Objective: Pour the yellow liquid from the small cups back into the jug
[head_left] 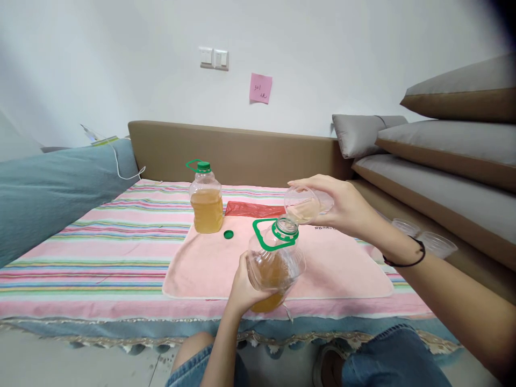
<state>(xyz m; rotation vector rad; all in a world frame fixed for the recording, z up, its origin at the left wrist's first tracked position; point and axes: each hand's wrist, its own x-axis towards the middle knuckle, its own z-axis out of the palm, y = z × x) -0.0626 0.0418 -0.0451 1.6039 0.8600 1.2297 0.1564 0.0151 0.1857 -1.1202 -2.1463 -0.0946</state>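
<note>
My left hand (244, 285) is wrapped round the side of a clear plastic bottle (274, 269) that holds amber liquid. The bottle has a green ring handle (264, 244) at its neck, and its mouth is uncapped. In my right hand (341, 201) is a clear plastic cup (302, 204), tipped to the left with its rim at the bottle's mouth. Some pale liquid shows inside the cup. A loose green cap (228, 234) lies on the pink mat (193, 274), left of the bottle.
A second bottle (207, 209) of amber liquid stands capped at the back left. Behind the mat lies a red plastic sheet or bag (253, 209). More clear cups (435, 243) sit right of my forearm, beside stacked grey cushions (451, 172). A brown backrest (234, 156) runs along the wall.
</note>
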